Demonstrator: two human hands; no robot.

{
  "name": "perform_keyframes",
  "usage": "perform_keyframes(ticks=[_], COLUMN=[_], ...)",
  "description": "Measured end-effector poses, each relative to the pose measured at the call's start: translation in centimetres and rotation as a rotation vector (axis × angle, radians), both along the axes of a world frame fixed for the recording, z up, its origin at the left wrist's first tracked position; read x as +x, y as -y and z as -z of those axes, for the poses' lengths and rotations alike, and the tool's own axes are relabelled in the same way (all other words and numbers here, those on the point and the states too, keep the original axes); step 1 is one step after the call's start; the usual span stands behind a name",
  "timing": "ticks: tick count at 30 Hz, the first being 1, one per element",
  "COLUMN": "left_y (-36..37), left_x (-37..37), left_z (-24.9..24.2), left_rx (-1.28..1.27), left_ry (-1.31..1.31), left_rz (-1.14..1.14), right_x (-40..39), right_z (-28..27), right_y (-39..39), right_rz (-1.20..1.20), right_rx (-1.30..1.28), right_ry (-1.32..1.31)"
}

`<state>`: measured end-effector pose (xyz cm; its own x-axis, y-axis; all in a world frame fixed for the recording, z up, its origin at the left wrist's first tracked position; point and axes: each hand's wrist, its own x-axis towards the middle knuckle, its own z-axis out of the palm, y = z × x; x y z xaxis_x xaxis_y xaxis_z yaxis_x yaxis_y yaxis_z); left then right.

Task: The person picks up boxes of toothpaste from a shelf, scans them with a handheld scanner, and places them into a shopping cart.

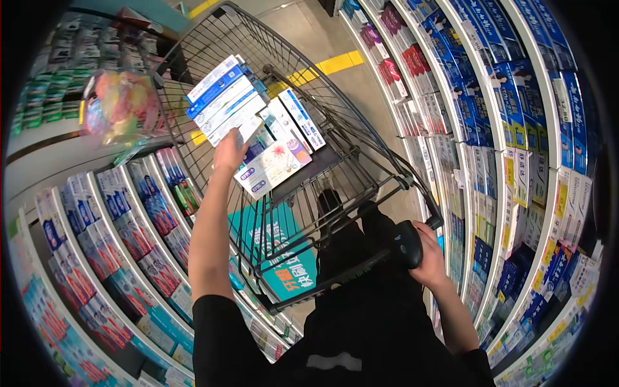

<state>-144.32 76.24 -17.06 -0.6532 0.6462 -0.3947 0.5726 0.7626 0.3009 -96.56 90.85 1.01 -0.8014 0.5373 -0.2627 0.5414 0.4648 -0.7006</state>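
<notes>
Shirt [387, 335]; box [250, 126] in left grip [229, 153]

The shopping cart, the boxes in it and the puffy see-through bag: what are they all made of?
The shopping cart looks like dark metal wire, maybe coated: thin bars cross in an open grid. The boxes seem to be smooth printed cardboard, with flat sides and straight edges. The bag looks like shiny clear plastic: bright colours show through it.

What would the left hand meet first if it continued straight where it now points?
The left hand would probably meet the white boxes in the shopping cart; they may already touch, as depth is unclear.
</notes>
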Motion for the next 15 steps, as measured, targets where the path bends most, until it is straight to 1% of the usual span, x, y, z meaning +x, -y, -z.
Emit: perform_keyframes(ticks=[2, 3, 4, 5, 7, 8, 11, 12, 15], left_y=[0.8, 0.9, 1.2, 1.6, 1.2, 1.8, 2.4, 2.5, 2.7], left_x=[-1.0, -1.0, -0.7, -0.5, 0.1, 0.1, 0.7, 0.8, 0.7], left_z=[5.5, 7.0, 8.2, 9.3, 9.7, 11.0, 12.4, 12.5, 12.5], left_rx=[-0.019, -0.03, 0.022, -0.005, -0.056, -0.027, -0.025, 0.009, -0.026], left_ry=[-0.01, -0.016, -0.039, -0.014, 0.033, 0.04, 0.073, 0.057, 0.115], left_rz=[0.061, 0.09, 0.1, 0.083, 0.046, 0.083, 0.068, 0.066, 0.02], right_x=[-0.3, -0.3, -0.3, -0.6, -1.2, -1.5, -1.6, -1.6, -1.5], right_z=[0.6, 0.8, 1.1, 1.2, 1.3, 1.3, 1.5, 1.6, 1.7], right_y=[0.6, 0.8, 1.0, 1.0, 1.1, 1.3, 1.3, 1.3, 1.2], right_rz=[0.079, 0.117, 0.109, 0.109, 0.106, 0.143, 0.151, 0.145, 0.13], right_rx=[0.003, 0.003, 0.046, 0.059, 0.091, 0.109, 0.124, 0.129, 0.136], right_ry=[0.025, 0.037, 0.046, 0.024, -0.022, -0.017, 0.003, 0.008, 0.017])
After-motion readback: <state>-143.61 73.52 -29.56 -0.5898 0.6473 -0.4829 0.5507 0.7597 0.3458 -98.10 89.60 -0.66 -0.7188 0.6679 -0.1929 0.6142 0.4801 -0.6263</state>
